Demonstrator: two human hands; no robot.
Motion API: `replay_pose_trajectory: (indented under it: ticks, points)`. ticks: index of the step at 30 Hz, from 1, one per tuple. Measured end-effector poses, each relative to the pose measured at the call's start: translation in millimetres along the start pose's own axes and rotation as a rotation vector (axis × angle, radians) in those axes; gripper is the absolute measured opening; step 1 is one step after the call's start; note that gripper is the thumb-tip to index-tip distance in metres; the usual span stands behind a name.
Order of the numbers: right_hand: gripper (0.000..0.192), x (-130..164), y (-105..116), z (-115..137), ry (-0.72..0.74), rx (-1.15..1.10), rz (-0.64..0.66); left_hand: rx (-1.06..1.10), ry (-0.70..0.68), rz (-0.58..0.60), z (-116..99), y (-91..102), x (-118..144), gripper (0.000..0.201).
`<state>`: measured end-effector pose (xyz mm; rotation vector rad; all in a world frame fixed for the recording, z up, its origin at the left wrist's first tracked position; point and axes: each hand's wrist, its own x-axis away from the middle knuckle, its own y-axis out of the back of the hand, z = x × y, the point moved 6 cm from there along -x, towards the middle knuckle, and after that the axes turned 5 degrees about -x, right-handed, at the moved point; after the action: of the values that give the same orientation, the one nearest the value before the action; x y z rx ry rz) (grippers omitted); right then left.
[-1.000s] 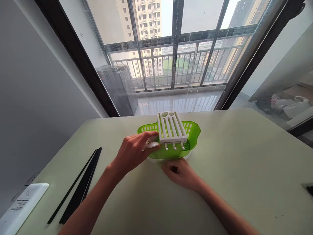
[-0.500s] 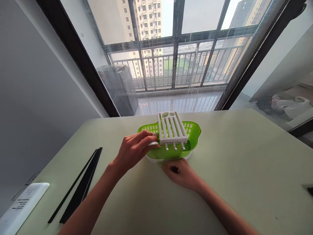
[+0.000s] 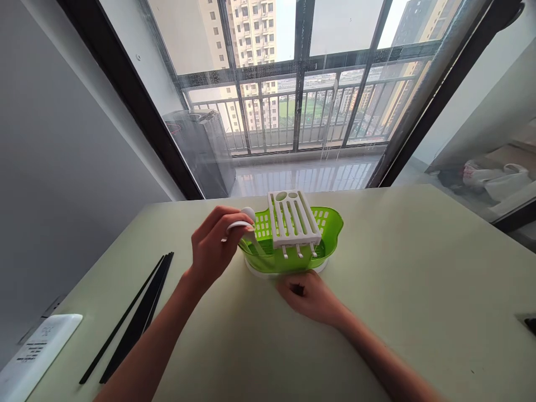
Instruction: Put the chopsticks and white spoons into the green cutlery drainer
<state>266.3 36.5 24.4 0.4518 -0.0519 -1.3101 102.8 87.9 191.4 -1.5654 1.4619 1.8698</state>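
Observation:
My left hand (image 3: 215, 240) is closed in a pinch on white soup spoons (image 3: 239, 224); two pale bowls show by the fingertips. A pale handle (image 3: 256, 244) slants down from them into the left part of a green plastic basket (image 3: 334, 231). Across the basket's middle lies a white slotted rack (image 3: 295, 220) with small hooks on its front edge. My right hand (image 3: 310, 296) rests on the table, curled against the front of the basket's white base (image 3: 262, 273). Its fingertips are hidden, so what they grip cannot be seen.
Several black chopsticks (image 3: 157, 298) lie on the pale green table (image 3: 397, 268) left of my left forearm. A white object with printed labels (image 3: 44, 346) sits at the left edge. A small dark item (image 3: 531, 324) is at the far right. A glass window (image 3: 268, 167) stands behind the table.
My left hand has moved left and slightly up with the white spoons, away from the rack, so more of the basket's left part shows. My right hand stays in place.

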Motion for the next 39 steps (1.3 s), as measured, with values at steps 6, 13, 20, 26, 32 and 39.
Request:
replay_pose_trajectory:
  ticks: [6,13,20,26,32,39]
  points:
    - [0.045,0.2,0.8,-0.4,-0.004,0.008,-0.011,-0.035,0.106,-0.162,19.6,3.1,-20.4,0.025]
    - [0.045,0.3,0.8,0.3,-0.011,0.012,0.000,0.037,0.339,-0.323,43.6,10.0,-35.6,0.028]
    - [0.045,-0.4,0.4,0.1,-0.017,0.014,0.002,0.067,0.366,-0.360,39.6,20.5,-45.2,0.024]
    - [0.046,0.4,0.7,-0.3,-0.012,0.015,-0.005,0.000,0.304,-0.556,23.9,49.5,-64.0,0.031]
    - [0.047,1.4,-0.7,-3.4,-0.001,0.003,-0.010,-0.131,0.257,-0.633,23.0,64.3,-65.6,0.032]
    - [0.048,2.0,0.0,-4.4,-0.006,0.004,-0.009,-0.189,0.258,-0.409,31.7,50.5,-44.2,0.025]
